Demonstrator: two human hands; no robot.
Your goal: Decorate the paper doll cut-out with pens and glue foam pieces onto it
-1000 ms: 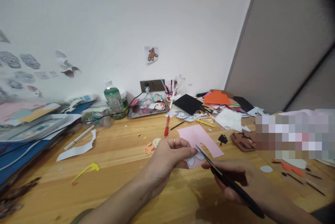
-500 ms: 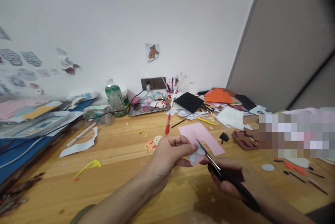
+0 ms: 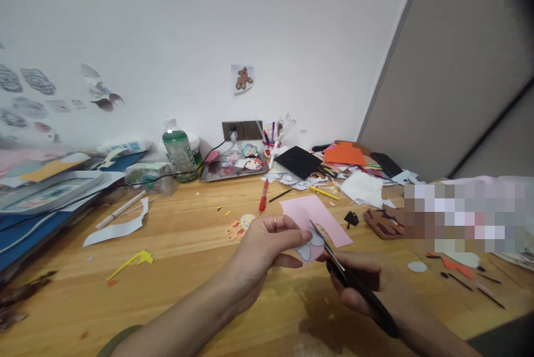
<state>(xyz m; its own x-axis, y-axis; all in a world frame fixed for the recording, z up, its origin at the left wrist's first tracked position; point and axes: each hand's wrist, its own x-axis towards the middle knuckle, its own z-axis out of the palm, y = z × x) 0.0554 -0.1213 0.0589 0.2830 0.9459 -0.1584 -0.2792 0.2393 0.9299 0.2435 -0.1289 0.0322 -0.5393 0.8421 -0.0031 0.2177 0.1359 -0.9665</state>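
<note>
My left hand point(image 3: 271, 243), with a ring on one finger, pinches a small pink piece of paper with white-and-grey shapes point(image 3: 307, 249) on it. Black-handled scissors point(image 3: 362, 290) are gripped in my right hand point(image 3: 367, 282). Their blades point up and left, at the right edge of the held piece. Behind the hands a larger pink sheet point(image 3: 315, 213) with a curved cut-out lies on the wooden table. Just left of my left hand is a yellow-and-red paper figure point(image 3: 238, 228), partly hidden by it.
A red pen point(image 3: 263, 197), black card point(image 3: 298, 161) and orange paper point(image 3: 344, 153) lie farther back, near a metal tray point(image 3: 233, 169). A green-labelled bottle point(image 3: 180, 151) stands back left. Brown pieces point(image 3: 386, 221) and paper scraps point(image 3: 417, 267) lie at right.
The whole view has shifted slightly, so the table items appear a little farther left. Both hands keep their hold, and the scissor blades look slightly more apart.
</note>
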